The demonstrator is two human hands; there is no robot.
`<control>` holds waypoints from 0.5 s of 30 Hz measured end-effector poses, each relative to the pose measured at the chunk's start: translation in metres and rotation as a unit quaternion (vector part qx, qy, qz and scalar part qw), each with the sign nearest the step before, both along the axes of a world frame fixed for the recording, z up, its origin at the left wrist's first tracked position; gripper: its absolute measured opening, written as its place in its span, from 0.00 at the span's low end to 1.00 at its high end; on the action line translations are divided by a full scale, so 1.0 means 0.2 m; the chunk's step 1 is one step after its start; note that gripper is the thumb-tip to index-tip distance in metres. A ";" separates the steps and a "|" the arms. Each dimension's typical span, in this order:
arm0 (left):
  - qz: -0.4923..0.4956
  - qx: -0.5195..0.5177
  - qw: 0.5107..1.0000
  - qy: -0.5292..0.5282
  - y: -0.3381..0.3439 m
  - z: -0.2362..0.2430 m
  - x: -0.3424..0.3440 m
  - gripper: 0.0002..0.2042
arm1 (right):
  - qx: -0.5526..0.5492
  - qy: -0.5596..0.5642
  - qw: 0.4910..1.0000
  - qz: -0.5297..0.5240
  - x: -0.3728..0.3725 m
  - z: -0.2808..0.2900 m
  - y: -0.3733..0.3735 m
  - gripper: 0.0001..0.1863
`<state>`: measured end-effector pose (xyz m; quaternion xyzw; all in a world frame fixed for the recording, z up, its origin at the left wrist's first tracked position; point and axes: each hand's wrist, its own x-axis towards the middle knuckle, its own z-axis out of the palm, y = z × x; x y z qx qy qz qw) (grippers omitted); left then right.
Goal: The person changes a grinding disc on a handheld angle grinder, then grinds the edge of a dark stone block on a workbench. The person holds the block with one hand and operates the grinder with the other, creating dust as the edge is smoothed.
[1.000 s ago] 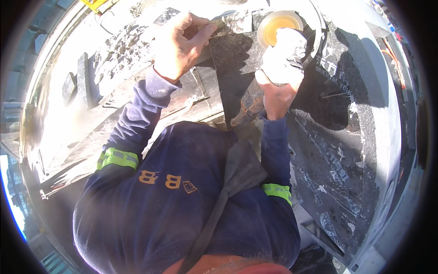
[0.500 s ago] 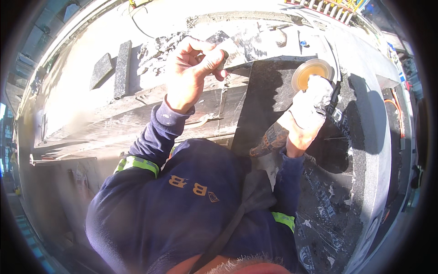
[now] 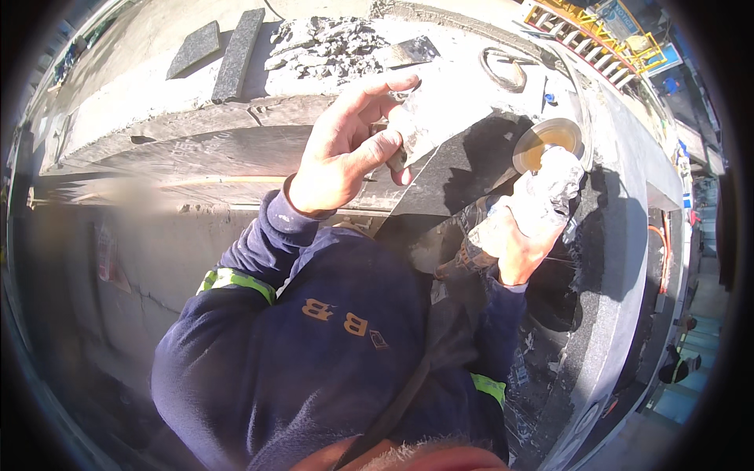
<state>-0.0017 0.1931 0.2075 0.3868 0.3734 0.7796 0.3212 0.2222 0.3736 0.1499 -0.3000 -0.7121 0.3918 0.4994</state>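
Observation:
My right hand (image 3: 525, 245) is wrapped round the body of an angle grinder (image 3: 556, 177). Its head is coated in pale dust, and its round tan disc (image 3: 547, 141) looks smeared and see-through at the rim. Beneath the disc lies a dark stone slab (image 3: 459, 161), partly in shadow. To the left, my left hand (image 3: 349, 145) is raised with bent fingers, pinching a small grey fragment (image 3: 397, 159) at thumb and fingertips. Strong glare just past these fingers hides the fragment's outline.
Two dark stone offcuts (image 3: 238, 56) lie at the far left of the pale ledge, beside a heap of grey rubble (image 3: 322, 49). A dark flat piece (image 3: 412, 51) and a looped cable (image 3: 503, 69) lie farther right. Yellow railings (image 3: 640, 51) stand at the far right.
The view has shifted, so the ledge and offcuts sit higher and farther right. In the picture, my left hand is lower and farther right; the grinder in my right hand has shifted slightly right.

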 end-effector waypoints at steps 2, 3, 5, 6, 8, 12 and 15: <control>-0.006 -0.011 1.000 -0.006 -0.03 -0.02 0.05 0.24 | 0.000 -0.010 1.000 0.023 0.02 0.01 0.00 0.36; -0.008 -0.005 1.000 -0.016 -0.05 -0.03 0.08 0.24 | -0.013 -0.007 0.999 0.044 0.02 0.01 -0.01 0.36; 0.006 -0.004 1.000 -0.016 -0.06 -0.06 0.12 0.24 | -0.013 -0.015 0.998 0.064 0.03 0.02 -0.01 0.35; 0.013 -0.002 1.000 -0.016 -0.07 -0.07 0.14 0.24 | 0.001 -0.027 0.998 0.063 0.04 0.02 -0.01 0.35; 0.026 0.011 0.999 -0.035 -0.08 -0.09 0.16 0.23 | 0.000 -0.047 0.997 0.064 0.04 0.02 -0.02 0.34; 0.093 -0.014 0.991 -0.100 -0.10 -0.11 0.21 0.16 | 0.028 -0.110 0.993 0.044 0.03 0.01 -0.02 0.35; 0.163 -0.053 0.984 -0.040 -0.13 -0.12 0.22 0.16 | 0.057 -0.168 0.984 0.022 0.04 0.00 -0.02 0.38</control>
